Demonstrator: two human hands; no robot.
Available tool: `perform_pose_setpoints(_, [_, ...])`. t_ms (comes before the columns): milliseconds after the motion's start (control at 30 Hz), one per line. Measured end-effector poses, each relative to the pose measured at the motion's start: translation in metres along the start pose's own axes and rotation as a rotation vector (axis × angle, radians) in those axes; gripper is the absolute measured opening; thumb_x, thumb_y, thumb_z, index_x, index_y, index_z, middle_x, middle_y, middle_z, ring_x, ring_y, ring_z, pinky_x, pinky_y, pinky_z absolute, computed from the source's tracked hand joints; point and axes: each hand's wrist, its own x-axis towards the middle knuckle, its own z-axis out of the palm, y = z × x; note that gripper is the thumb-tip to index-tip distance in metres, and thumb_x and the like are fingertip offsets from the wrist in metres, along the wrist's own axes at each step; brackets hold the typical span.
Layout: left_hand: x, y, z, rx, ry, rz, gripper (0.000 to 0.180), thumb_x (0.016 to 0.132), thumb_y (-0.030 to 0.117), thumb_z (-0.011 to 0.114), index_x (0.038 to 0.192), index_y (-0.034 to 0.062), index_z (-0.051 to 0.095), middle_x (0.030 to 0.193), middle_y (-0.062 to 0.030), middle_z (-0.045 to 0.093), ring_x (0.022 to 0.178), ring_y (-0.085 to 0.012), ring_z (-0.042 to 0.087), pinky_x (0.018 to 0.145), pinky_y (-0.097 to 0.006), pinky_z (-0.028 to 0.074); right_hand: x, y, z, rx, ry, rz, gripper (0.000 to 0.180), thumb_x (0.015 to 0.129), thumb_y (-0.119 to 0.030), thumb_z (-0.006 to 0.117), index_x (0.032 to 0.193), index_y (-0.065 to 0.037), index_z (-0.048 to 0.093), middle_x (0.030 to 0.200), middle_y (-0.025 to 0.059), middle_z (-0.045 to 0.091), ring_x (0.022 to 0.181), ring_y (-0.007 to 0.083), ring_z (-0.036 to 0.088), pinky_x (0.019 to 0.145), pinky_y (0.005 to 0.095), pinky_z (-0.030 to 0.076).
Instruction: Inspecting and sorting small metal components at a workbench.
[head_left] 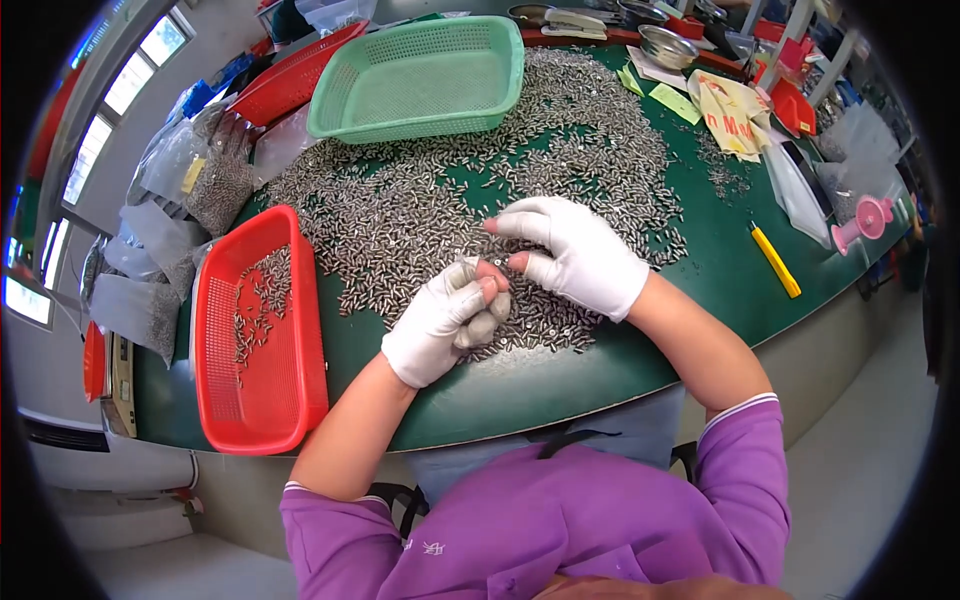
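Observation:
A wide layer of small shiny metal pins [400, 220] covers the middle of the green table. Over its near edge I hold both hands, in white gloves with some bare fingertips. My left hand [450, 318] is closed, thumb against the curled fingers; whatever lies inside is hidden or too small to name. Just to its right, my right hand [575, 255] has its thumb apart from its stretched fingers. The right thumb tip comes close to the left fingertips, with pins just behind; I see nothing held in that hand.
A red basket [312, 340] with some pins stands at the left, and a green basket [415, 130] at the back. Bags of pins [220, 185] line the left edge. On the right lie a yellow-handled cutter [776, 262], a pink spool-shaped holder [864, 225] and a printed bag [728, 112].

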Motion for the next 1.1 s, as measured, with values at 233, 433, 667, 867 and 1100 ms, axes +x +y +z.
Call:
perform_pose_setpoints(233, [0.001,0.0,0.0,-0.013,0.009,0.004,0.024,0.091,0.029,0.056,0.102,0.0075,0.056,0.08,-0.0002,0.056,0.053,-0.0046,0.039,0.047,-0.017,0.028,-0.001,0.014,0.005,-0.229,-0.179,0.089,0.012,0.072,-0.021,0.066,0.078,-0.012,0.068,0.082,0.0074,0.061,0.081,0.0268,0.06,0.07,0.0395,0.049])
perform_pose_setpoints(433, [-0.001,0.002,-0.001,-0.025,0.033,-0.009,0.027,0.092,0.03,0.053,0.104,0.0064,0.056,0.082,-0.0017,0.055,0.056,-0.006,0.042,0.048,-0.017,0.03,0.0,0.01,-0.001,-0.311,-0.101,0.074,0.011,0.073,-0.022,0.065,0.077,-0.012,0.066,0.079,0.008,0.06,0.077,0.0272,0.059,0.069,0.0403,0.048])
perform_pose_setpoints(667, [0.001,0.0,-0.005,-0.084,0.005,0.011,0.029,0.091,0.029,0.054,0.107,0.0049,0.054,0.083,-0.0021,0.055,0.056,-0.0058,0.042,0.049,-0.017,0.03,-0.001,0.012,-0.006,-0.33,-0.153,0.155,0.011,0.07,-0.023,0.067,0.072,-0.013,0.066,0.077,0.0075,0.059,0.076,0.0273,0.06,0.068,0.0405,0.049])
perform_pose_setpoints(867, [0.001,0.002,-0.002,-0.094,-0.017,0.016,0.024,0.09,0.026,0.058,0.104,0.0071,0.054,0.084,-0.001,0.056,0.054,-0.0051,0.037,0.049,-0.018,0.027,0.002,0.009,-0.007,-0.261,-0.053,0.087,0.012,0.071,-0.022,0.067,0.073,-0.01,0.064,0.078,0.0085,0.059,0.078,0.0278,0.059,0.069,0.0393,0.048])
perform_pose_setpoints(1100, [0.001,-0.001,-0.002,-0.088,-0.025,0.001,0.018,0.09,0.021,0.058,0.102,0.0091,0.054,0.084,-0.0009,0.055,0.051,-0.0043,0.035,0.048,-0.018,0.028,0.002,0.006,-0.003,0.018,-0.02,0.138,0.012,0.075,-0.011,0.066,0.082,-0.005,0.059,0.091,0.0093,0.06,0.087,0.0265,0.058,0.079,0.0348,0.046])
